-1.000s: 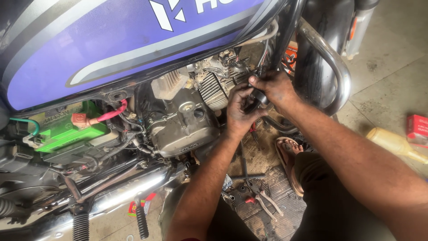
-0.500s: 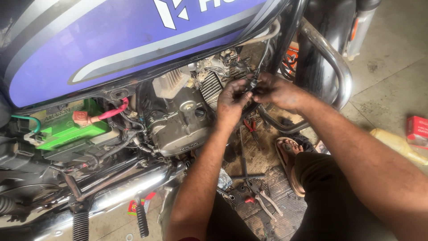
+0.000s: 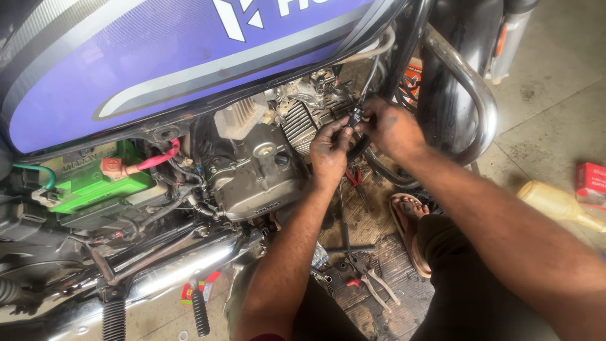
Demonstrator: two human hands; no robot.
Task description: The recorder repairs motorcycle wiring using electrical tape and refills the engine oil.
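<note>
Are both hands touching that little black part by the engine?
Touching. The head view shows the left hand and right hand both pinching the small black part beside the engine.

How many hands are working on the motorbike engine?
2: the left hand and the right hand meet at a small black cable fitting beside the finned engine.

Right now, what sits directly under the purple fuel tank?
Under the purple fuel tank sit the finned engine and, further left, a green battery with a red cable. Both hands, left hand and right hand, cover a small black part by the cylinder; what lies behind them is hidden.
</note>
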